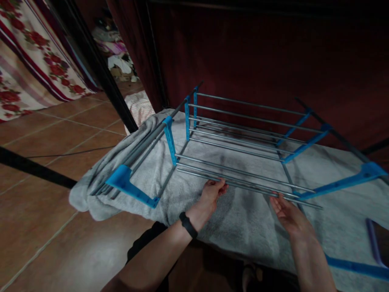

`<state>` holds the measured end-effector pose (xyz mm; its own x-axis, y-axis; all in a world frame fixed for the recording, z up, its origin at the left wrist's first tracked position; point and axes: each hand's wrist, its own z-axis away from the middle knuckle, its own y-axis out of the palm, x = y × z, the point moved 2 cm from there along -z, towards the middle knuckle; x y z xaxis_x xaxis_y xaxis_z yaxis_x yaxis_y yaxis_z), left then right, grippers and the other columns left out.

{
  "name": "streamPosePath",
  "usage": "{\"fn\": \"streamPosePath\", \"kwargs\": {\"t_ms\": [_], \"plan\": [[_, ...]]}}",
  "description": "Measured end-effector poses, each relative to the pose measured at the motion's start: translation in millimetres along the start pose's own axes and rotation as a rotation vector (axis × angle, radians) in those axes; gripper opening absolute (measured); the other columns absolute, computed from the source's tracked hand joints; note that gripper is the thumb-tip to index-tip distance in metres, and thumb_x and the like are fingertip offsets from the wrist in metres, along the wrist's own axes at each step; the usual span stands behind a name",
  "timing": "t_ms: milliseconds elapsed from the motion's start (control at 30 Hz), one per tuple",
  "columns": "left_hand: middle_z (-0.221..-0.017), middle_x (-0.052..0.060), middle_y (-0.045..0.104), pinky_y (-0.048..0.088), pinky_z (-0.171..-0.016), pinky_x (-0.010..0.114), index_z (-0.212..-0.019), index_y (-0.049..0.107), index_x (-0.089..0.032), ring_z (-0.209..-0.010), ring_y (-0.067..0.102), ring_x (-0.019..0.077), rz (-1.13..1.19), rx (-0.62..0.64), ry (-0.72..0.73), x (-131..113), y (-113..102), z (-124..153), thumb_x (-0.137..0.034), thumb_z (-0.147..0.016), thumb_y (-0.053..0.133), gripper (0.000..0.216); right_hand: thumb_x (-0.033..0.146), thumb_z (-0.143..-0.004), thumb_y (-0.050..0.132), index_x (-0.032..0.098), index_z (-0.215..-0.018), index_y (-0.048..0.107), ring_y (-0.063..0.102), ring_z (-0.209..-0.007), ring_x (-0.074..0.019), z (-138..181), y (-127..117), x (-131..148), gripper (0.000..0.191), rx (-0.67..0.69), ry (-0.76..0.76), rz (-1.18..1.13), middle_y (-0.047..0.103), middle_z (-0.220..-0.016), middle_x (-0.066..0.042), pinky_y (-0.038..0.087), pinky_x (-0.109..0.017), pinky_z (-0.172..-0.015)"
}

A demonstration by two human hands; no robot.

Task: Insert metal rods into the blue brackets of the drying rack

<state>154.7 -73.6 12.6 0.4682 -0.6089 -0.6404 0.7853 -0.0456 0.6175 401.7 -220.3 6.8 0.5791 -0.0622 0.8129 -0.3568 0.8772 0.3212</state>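
A metal rack with blue plastic brackets and several thin grey rods stands on a grey blanket. My left hand, with a black band on the wrist, pinches a loose-ended thin metal rod left of its middle. Farther right, my right hand has its fingertips closed on the same rod. That rod lies along the rack's near side, close to the lower crossbars; whether its ends touch the brackets I cannot tell. Both palms face partly upward.
Several grey tubes lie at the rack's left side. A phone-like dark object and a blue plastic piece rest at right. Black posts rise at left, beside a tiled floor. A dark red panel stands behind.
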Motion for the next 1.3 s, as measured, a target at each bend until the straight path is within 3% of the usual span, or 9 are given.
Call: {"fn": "streamPosePath", "kwargs": {"t_ms": [367,533,700,900,1100,1300], "plan": [[-0.069,0.000,0.063,0.051,-0.066,0.026,-0.078,0.059,-0.018,-0.063,0.062,0.0120,0.087,-0.213,0.041,-27.7,-20.2,-16.8,-0.018,-0.082,0.073,0.015,0.006,-0.090,0.060,0.020,-0.076,0.064,0.068,-0.064,-0.0088,-15.6,-22.3,11.9,0.020,-0.141,0.037,-0.079,0.066,-0.071,0.002,0.063,-0.019,-0.067],[-0.072,0.001,0.064,0.051,-0.068,0.026,-0.078,0.059,-0.019,-0.062,0.059,0.0109,0.118,-0.246,0.075,-41.4,-26.1,-18.2,-0.018,-0.088,0.068,0.013,0.009,-0.092,0.060,0.021,-0.074,0.064,0.066,-0.058,-0.0075,-16.4,-26.3,20.6,0.022,-0.165,0.032,-0.062,0.064,-0.065,0.003,0.061,-0.016,-0.063],[-0.076,0.001,0.065,0.051,-0.072,0.027,-0.080,0.057,-0.019,-0.068,0.062,0.0113,0.174,-0.314,0.123,-55.2,-29.7,-18.2,-0.013,-0.094,0.058,0.015,0.010,-0.094,0.057,0.022,-0.080,0.068,0.068,-0.062,-0.0065,-15.4,-26.2,24.1,0.022,-0.118,-0.006,-0.065,0.069,-0.074,0.003,0.062,-0.016,-0.068],[-0.078,0.000,0.066,0.051,-0.070,0.024,-0.083,0.057,-0.020,-0.068,0.063,0.0108,0.172,-0.357,0.136,-64.0,-33.3,-19.8,-0.006,-0.091,0.059,0.016,0.005,-0.092,0.052,0.022,-0.083,0.071,0.071,-0.074,-0.0083,-15.6,-28.2,26.6,0.026,-0.078,-0.001,-0.072,0.072,-0.084,0.000,0.063,-0.017,-0.073],[-0.074,-0.001,0.066,0.051,-0.067,0.022,-0.086,0.057,-0.020,-0.063,0.062,0.0097,0.173,-0.416,0.131,-73.2,-35.1,-19.7,-0.005,-0.093,0.054,0.017,0.005,-0.089,0.057,0.021,-0.084,0.071,0.071,-0.076,-0.0084,-15.1,-29.4,25.5,0.022,-0.090,-0.041,-0.071,0.073,-0.087,0.000,0.062,-0.017,-0.072],[-0.073,-0.001,0.065,0.052,-0.064,0.021,-0.082,0.057,-0.019,-0.059,0.062,0.0089,0.177,-0.456,0.133,-84.7,-32.6,-16.3,-0.006,-0.095,0.050,0.019,0.007,-0.085,0.069,0.020,-0.079,0.068,0.069,-0.065,-0.0086,-8.4,-21.2,20.1,0.014,-0.114,-0.037,-0.106,0.071,-0.075,0.002,0.061,-0.019,-0.068]]}}
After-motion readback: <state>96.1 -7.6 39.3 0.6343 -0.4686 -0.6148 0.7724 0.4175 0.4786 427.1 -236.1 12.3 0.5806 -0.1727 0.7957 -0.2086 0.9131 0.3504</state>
